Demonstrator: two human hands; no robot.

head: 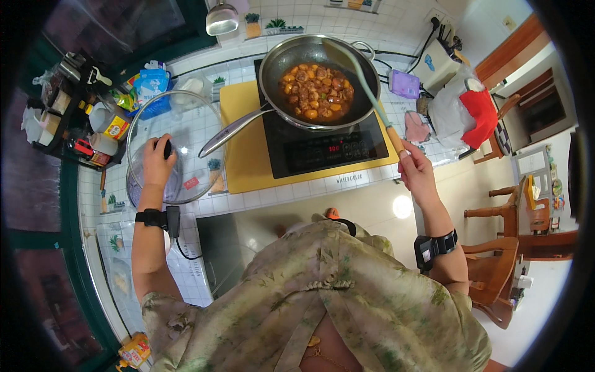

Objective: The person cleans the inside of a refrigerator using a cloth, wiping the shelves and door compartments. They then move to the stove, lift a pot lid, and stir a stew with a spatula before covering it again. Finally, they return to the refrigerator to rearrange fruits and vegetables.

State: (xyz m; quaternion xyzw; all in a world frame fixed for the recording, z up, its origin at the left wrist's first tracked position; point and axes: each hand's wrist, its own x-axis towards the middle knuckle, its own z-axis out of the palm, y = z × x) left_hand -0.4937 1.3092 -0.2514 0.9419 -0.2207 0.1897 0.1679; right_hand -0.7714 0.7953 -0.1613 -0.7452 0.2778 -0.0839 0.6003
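Note:
My left hand [159, 159] grips the black knob of a round glass lid [204, 176] at the counter's left side, over a bowl. In my right hand [415, 169] is the wooden handle of a long spatula [367, 88] with a grey-green shaft; its head rests at the wok's upper inner wall. The wok [269, 60] stands on a black induction cooker [302, 158] with a lit red display. Chunks of meat and small round yellowish pieces in brown sauce [318, 90] lie in it. The wok's metal handle [232, 130] points down left, towards the lid.
A yellow mat [246, 172] lies under the cooker. Bottles [109, 121] and a rack of containers stand at the left. A purple box [404, 84], a pink cloth [417, 126], a white plastic bag [446, 111] and black cables are on the right. A ladle [222, 19] hangs above.

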